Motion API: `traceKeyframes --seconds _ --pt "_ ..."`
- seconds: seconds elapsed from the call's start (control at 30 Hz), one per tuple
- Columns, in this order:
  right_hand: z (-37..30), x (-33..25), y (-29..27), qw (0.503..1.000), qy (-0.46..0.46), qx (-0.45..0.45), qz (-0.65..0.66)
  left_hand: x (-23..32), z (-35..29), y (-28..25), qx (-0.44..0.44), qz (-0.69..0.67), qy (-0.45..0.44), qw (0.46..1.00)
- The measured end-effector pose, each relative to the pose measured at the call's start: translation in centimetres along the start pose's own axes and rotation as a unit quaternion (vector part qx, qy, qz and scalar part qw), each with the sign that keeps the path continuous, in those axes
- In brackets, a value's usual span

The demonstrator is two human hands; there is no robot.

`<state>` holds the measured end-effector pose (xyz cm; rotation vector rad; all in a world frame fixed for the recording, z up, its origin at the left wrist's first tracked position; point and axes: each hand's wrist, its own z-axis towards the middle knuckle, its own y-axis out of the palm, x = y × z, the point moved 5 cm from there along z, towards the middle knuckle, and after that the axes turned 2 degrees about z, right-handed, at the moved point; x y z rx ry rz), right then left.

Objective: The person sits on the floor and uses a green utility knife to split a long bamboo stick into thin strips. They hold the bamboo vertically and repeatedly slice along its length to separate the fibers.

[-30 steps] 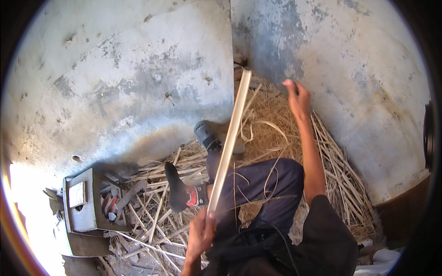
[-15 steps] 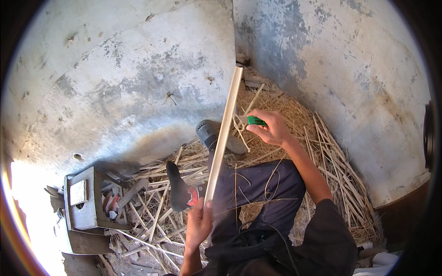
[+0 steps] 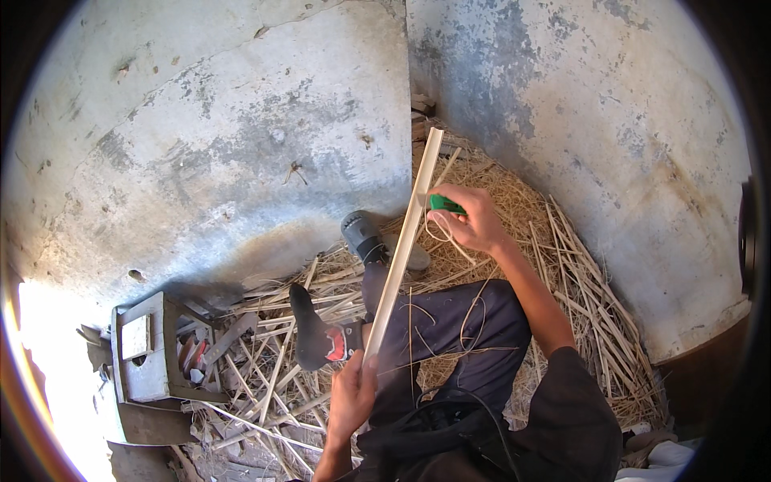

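Observation:
My left hand (image 3: 351,398) is closed round the near end of a long, pale split bamboo strip (image 3: 405,241). The strip has a hollow, channel-like face and slants up and away over my legs. In my right hand (image 3: 478,223) is a green-handled utility knife (image 3: 446,204). Its short blade meets the strip's right edge in the upper half. A thin curled shaving (image 3: 438,231) hangs just under the knife, beside my right fingers. A few more fine slivers (image 3: 474,317) lie across my dark trousers.
Straw-like shavings (image 3: 482,173) cover the floor ahead, with long strips (image 3: 590,297) heaped on the right. More pieces (image 3: 273,377) are scattered left, around a battered wooden box-like stool (image 3: 152,345). Peeling walls (image 3: 241,145) meet in a corner ahead.
The bamboo strip has shifted right and toward me at its far end, tilting more. The knife blade, apart from the strip earlier, now meets its edge. My left hand moved slightly.

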<state>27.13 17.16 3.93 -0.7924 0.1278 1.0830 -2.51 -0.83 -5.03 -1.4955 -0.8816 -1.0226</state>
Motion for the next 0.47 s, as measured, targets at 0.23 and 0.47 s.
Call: traceKeyframes --seconds 0.23,0.47 --pt "0.3 1.1 -0.8 0.999 0.013 -0.007 -0.039 -0.7 -0.5 0.2 0.007 0.009 0.015 1.000" --pt "0.7 4.7 -1.8 0.999 0.049 0.017 -0.017 -1.1 -0.5 0.6 -0.006 0.002 0.014 1.000"
